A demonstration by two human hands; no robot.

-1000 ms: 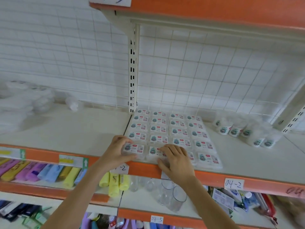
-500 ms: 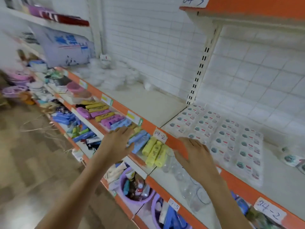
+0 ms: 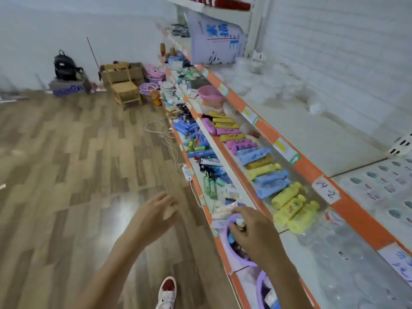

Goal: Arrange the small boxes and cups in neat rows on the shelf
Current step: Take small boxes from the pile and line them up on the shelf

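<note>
Both hands (image 3: 153,216) (image 3: 254,233) out, empty

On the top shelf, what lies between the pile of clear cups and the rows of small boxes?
In the head view, only bare shelf lies between the clear cups and the small boxes.

one head view, looking down and along the shelf (image 3: 312,134) edge toward the floor (image 3: 66,175).

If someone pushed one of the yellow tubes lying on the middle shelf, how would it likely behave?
The yellow tubes look rounded and lie on their sides, so one would probably roll or nudge its neighbours. They look like light plastic, likely easy to slide. The blue tubes packed alongside might limit rolling.
</note>
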